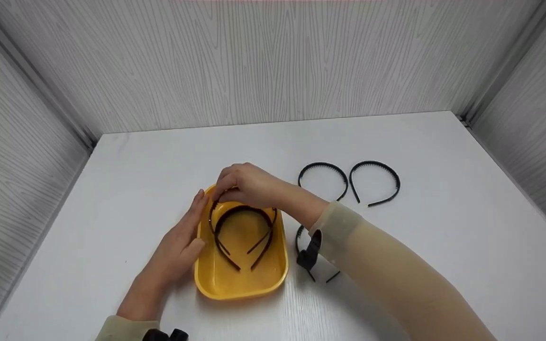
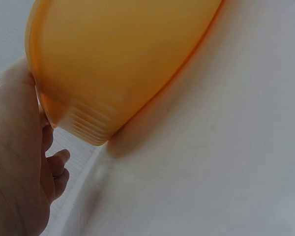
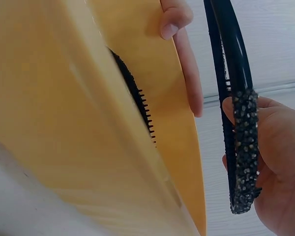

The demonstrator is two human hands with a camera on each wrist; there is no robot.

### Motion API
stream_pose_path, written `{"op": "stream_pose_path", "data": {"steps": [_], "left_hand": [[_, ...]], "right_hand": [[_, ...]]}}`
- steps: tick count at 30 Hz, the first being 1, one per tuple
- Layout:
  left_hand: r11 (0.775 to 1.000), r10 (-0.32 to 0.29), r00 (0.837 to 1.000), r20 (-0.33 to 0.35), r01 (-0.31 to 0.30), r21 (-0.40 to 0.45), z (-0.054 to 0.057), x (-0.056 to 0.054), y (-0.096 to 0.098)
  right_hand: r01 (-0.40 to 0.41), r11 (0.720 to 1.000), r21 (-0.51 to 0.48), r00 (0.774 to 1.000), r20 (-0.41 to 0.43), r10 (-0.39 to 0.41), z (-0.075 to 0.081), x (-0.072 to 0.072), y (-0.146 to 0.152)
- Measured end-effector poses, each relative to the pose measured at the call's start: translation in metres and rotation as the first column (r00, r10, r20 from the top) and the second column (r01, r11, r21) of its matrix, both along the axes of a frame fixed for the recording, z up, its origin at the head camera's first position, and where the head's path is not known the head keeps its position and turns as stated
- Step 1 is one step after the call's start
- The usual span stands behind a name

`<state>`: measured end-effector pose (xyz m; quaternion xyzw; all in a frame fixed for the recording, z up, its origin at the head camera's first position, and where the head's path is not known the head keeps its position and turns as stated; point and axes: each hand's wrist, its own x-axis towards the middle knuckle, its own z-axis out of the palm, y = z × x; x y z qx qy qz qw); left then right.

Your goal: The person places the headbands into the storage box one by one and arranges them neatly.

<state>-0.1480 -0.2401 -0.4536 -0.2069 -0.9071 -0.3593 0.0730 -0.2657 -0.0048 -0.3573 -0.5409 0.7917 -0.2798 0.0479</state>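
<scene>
In the head view my right hand [image 1: 249, 184] reaches over the far end of a yellow plastic tray [image 1: 242, 297] and pinches a thin black headband [image 1: 210, 221]. Seen from the right wrist, this headband [image 3: 246, 147] has a band of sparkly stones, with the thumb and fingers around it. Another black headband [image 1: 245, 207] lies inside the tray, its comb teeth visible from the right wrist. My left hand [image 1: 176, 251] rests against the tray's left side, fingers extended along the wall and thumb near the rim.
Two black toothed headbands, one nearer [image 1: 323, 165] and one farther right [image 1: 386, 166], lie on the white table [image 1: 126, 199]. A third headband [image 1: 297, 241] is partly hidden under my right forearm. Wood-grain panels [image 1: 263, 61] enclose the back and sides.
</scene>
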Motion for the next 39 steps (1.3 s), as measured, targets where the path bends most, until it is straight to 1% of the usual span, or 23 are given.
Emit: {"op": "stream_pose_path", "data": {"steps": [8,15,25,29,36,39], "left_hand": [[1.000,-0.003,1.000,0.002,0.003,0.003,0.000,0.000,0.000],[1.000,-0.001,1.000,0.005,0.001,0.003,-0.001,0.000,0.000],[1.000,-0.009,1.000,0.009,0.009,0.011,-0.002,0.001,0.000],[1.000,-0.007,1.000,0.013,0.007,0.012,-0.002,0.000,0.000],[1.000,-0.007,1.000,0.008,0.007,0.009,-0.001,-0.001,0.000],[1.000,-0.009,1.000,0.003,0.009,0.007,0.000,-0.001,0.000]], "right_hand": [[-0.014,1.000,0.005,1.000,-0.022,0.014,-0.005,-0.002,-0.003],[-0.046,0.999,0.012,0.998,-0.035,0.046,-0.012,-0.002,-0.008],[-0.027,0.998,0.062,0.999,-0.030,0.029,-0.020,-0.001,-0.011],[-0.039,0.996,0.074,0.998,-0.036,0.042,-0.024,-0.001,-0.013],[-0.085,0.994,0.064,0.996,-0.033,0.087,-0.029,-0.002,-0.015],[-0.087,0.994,0.070,0.996,-0.025,0.088,-0.031,-0.002,-0.016]]}}
